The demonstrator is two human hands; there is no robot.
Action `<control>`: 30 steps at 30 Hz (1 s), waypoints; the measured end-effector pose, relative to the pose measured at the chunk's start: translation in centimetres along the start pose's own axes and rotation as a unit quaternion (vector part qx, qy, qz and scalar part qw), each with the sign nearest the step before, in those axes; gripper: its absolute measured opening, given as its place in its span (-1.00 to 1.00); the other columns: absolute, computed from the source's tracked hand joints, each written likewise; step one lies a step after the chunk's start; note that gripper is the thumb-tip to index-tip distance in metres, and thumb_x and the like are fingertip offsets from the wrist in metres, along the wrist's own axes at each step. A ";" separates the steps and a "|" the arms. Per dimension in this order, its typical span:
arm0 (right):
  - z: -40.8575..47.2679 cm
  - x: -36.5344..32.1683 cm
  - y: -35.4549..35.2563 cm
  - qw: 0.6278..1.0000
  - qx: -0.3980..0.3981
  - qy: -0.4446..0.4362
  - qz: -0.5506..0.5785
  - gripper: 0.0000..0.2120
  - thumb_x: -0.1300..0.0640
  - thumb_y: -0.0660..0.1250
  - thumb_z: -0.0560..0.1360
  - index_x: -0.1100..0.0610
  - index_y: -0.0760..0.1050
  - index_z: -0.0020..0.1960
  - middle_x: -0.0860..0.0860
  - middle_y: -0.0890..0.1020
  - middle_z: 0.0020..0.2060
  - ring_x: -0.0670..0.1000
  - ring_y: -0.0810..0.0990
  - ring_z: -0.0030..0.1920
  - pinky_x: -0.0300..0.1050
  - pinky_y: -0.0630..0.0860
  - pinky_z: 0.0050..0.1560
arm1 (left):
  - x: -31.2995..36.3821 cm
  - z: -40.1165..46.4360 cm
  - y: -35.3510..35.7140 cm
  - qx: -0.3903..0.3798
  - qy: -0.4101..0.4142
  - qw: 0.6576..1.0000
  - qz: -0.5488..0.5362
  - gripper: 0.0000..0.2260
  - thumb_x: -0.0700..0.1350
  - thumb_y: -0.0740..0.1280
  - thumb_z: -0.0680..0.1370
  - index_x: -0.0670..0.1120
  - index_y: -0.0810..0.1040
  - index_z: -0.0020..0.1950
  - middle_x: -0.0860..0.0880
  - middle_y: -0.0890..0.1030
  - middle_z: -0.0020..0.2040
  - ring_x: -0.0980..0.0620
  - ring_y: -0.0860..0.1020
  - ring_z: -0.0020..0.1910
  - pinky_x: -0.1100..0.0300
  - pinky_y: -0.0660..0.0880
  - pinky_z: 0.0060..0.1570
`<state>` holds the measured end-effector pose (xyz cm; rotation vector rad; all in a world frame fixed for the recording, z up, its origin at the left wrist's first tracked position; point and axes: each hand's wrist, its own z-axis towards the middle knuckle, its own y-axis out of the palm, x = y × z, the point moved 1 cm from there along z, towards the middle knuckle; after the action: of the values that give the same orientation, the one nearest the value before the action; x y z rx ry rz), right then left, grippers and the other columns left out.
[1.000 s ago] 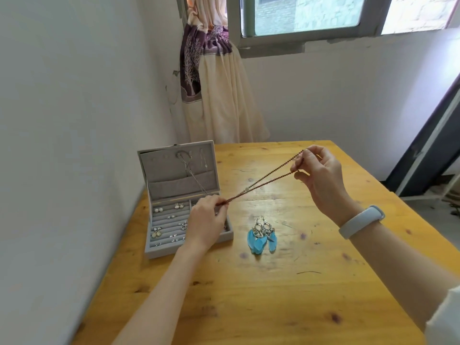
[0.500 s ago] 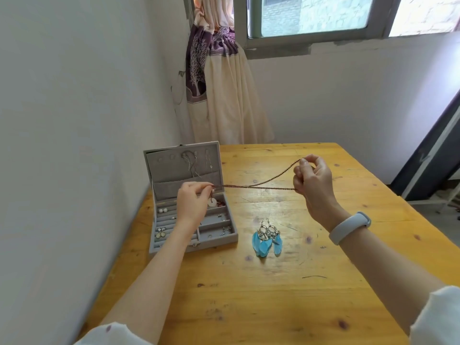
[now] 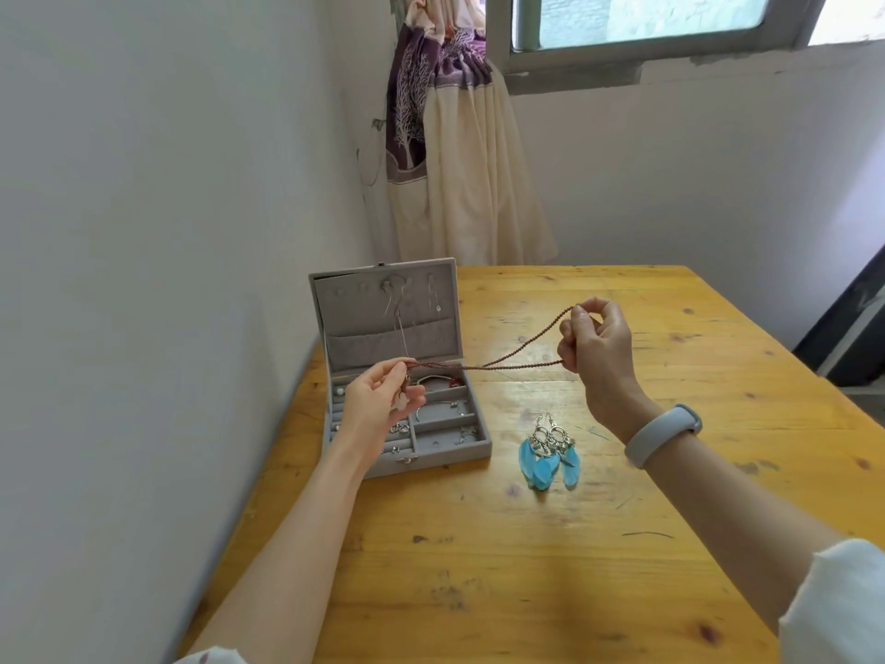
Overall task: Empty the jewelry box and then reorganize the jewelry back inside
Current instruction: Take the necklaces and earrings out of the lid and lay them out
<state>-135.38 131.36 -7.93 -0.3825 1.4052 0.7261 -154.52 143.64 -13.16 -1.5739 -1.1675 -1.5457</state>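
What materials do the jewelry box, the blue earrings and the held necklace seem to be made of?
Jewelry box: probably grey velvet or felt; matte, soft-looking.
Blue earrings: feathers, apparently, on shiny silver-coloured metal.
Necklace: tiny reddish-brown beads, possibly wood or stone; too small to tell.

Bright daylight from window (image 3: 641,16); glare on table (image 3: 527,543); edges warped.

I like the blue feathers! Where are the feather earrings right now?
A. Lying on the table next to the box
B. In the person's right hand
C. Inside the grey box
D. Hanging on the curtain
A. The blue feather earrings lie flat on the wooden table, just to the right of the open jewelry box, with neither hand touching them.
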 end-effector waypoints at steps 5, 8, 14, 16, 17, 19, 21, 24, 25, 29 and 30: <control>-0.2 1.3 0.5 1.000 0.017 0.008 -0.015 -0.82 0.27 0.07 0.58 0.05 0.28 -0.14 0.01 0.36 -0.39 -0.06 0.25 -0.45 -0.38 0.24 -0.56 | -1.0 -0.7 -1.0 0.000 -0.013 1.000 -0.013 -0.86 -0.28 0.20 0.57 -0.18 0.52 0.06 -0.10 0.52 -0.10 0.01 0.56 -0.19 0.18 0.58 -0.17; -0.5 1.8 1.0 1.000 0.006 0.012 -0.016 -0.82 0.28 0.08 0.58 0.06 0.29 -0.14 0.02 0.36 -0.39 -0.07 0.25 -0.44 -0.38 0.25 -0.56 | -1.3 -0.9 -1.5 -0.009 -0.035 0.998 -0.042 -0.85 -0.33 0.21 0.55 -0.23 0.52 0.08 -0.17 0.56 0.02 -0.03 0.60 -0.05 0.23 0.57 -0.20; -0.6 1.8 1.4 1.000 0.003 0.007 -0.016 -0.83 0.28 0.10 0.57 0.06 0.30 -0.15 0.01 0.38 -0.40 -0.10 0.26 -0.47 -0.37 0.25 -0.54 | -1.5 -0.6 -1.5 0.014 -0.104 0.989 -0.107 -0.79 -0.42 0.20 0.52 -0.28 0.50 0.10 -0.21 0.59 -0.01 -0.06 0.62 -0.03 0.22 0.58 -0.16; -0.4 1.5 1.1 1.000 0.014 0.002 -0.012 -0.82 0.28 0.10 0.57 0.06 0.29 -0.15 0.01 0.37 -0.40 -0.11 0.26 -0.48 -0.37 0.24 -0.55 | -1.6 -0.4 -1.2 0.013 -0.126 0.984 -0.123 -0.76 -0.44 0.22 0.50 -0.26 0.48 0.13 -0.19 0.59 -0.04 -0.08 0.62 -0.05 0.21 0.60 -0.16; -0.2 1.3 1.0 1.000 0.020 -0.001 -0.010 -0.82 0.28 0.10 0.57 0.06 0.29 -0.16 0.01 0.37 -0.40 -0.11 0.26 -0.48 -0.37 0.24 -0.55 | -1.6 -0.4 -1.1 0.007 -0.137 0.982 -0.129 -0.74 -0.44 0.23 0.49 -0.25 0.47 0.14 -0.20 0.58 -0.04 -0.09 0.62 -0.06 0.20 0.60 -0.18; -0.1 1.0 0.6 1.000 0.024 -0.006 -0.009 -0.82 0.29 0.10 0.56 0.06 0.29 -0.16 0.01 0.37 -0.40 -0.11 0.26 -0.49 -0.38 0.24 -0.56 | -1.5 -0.4 -0.8 -0.006 -0.159 0.977 -0.139 -0.72 -0.44 0.24 0.48 -0.24 0.45 0.16 -0.22 0.58 -0.03 -0.10 0.62 -0.06 0.18 0.61 -0.18; 0.0 0.7 0.3 1.000 0.016 -0.005 -0.008 -0.82 0.29 0.11 0.56 0.06 0.30 -0.15 0.02 0.37 -0.40 -0.11 0.26 -0.49 -0.37 0.23 -0.56 | -1.4 -0.4 -0.5 -0.012 -0.177 0.972 -0.151 -0.73 -0.45 0.25 0.47 -0.26 0.45 0.15 -0.24 0.57 -0.02 -0.11 0.61 -0.06 0.19 0.61 -0.21; 0.0 0.6 -0.1 1.000 -0.024 -0.001 -0.003 -0.83 0.31 0.13 0.54 0.08 0.33 -0.15 0.03 0.37 -0.42 -0.11 0.25 -0.51 -0.34 0.21 -0.55 | -1.3 -0.2 -0.1 -0.009 -0.199 0.964 -0.177 -0.75 -0.43 0.27 0.47 -0.28 0.47 0.14 -0.26 0.55 0.02 -0.13 0.61 -0.05 0.22 0.61 -0.32; 0.0 0.4 -0.2 0.999 -0.043 -0.003 -0.003 -0.83 0.31 0.14 0.54 0.08 0.34 -0.15 0.03 0.37 -0.42 -0.11 0.25 -0.52 -0.33 0.20 -0.55 | -1.3 -0.1 0.0 -0.005 -0.202 0.962 -0.182 -0.76 -0.43 0.27 0.47 -0.29 0.48 0.12 -0.26 0.55 0.02 -0.13 0.61 -0.06 0.23 0.60 -0.34; -0.2 -0.5 -0.4 0.992 -0.107 -0.052 -0.039 -0.82 0.35 0.14 0.53 0.09 0.40 -0.07 0.04 0.43 -0.41 -0.13 0.27 -0.51 -0.34 0.22 -0.53 | -1.4 0.0 0.4 0.025 -0.181 0.973 -0.143 -0.85 -0.39 0.32 0.45 -0.30 0.52 0.01 -0.24 0.59 -0.10 -0.08 0.62 -0.16 0.24 0.60 -0.33; -0.2 -0.8 -0.5 0.989 -0.118 -0.070 -0.051 -0.80 0.36 0.13 0.53 0.09 0.42 -0.05 0.04 0.47 -0.40 -0.12 0.27 -0.51 -0.35 0.23 -0.52 | -1.5 0.0 0.5 0.036 -0.166 0.978 -0.118 -0.87 -0.37 0.34 0.45 -0.30 0.53 -0.02 -0.22 0.60 -0.13 -0.06 0.62 -0.18 0.27 0.59 -0.36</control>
<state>-135.25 130.69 -7.25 -0.5740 1.1624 0.8213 -153.94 143.19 -14.53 -1.7390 -1.6268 -1.3978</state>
